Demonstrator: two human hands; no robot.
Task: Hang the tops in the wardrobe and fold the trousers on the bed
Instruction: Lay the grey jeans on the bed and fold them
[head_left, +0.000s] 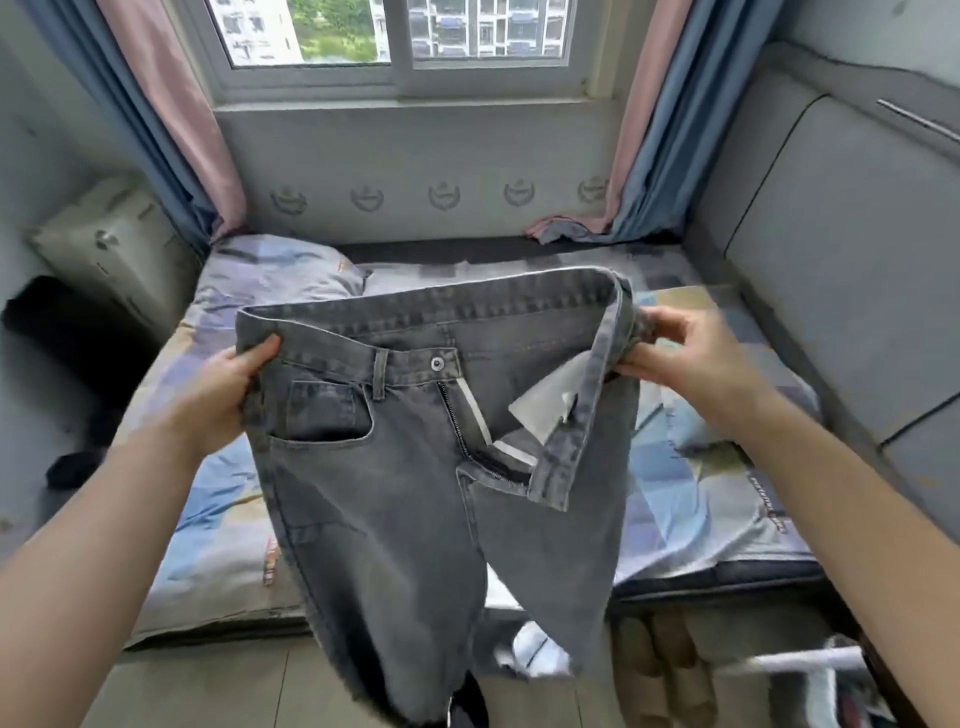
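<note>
A pair of grey jeans (405, 483) hangs in the air in front of me, above the foot of the bed (691, 499). The fly is unzipped, the button undone, and the right front flap folds outward showing a white pocket lining. My left hand (228, 389) grips the waistband at its left side, thumb on top. My right hand (680, 353) pinches the waistband at its right side. The legs hang down past the bed's edge toward the floor.
The bed has a patchwork blue and purple sheet and a pillow (275, 275) at the far left. A window with pink and blue curtains lies beyond. A padded grey wall panel (841, 270) runs along the right. Clothes lie on the floor (535, 660) below.
</note>
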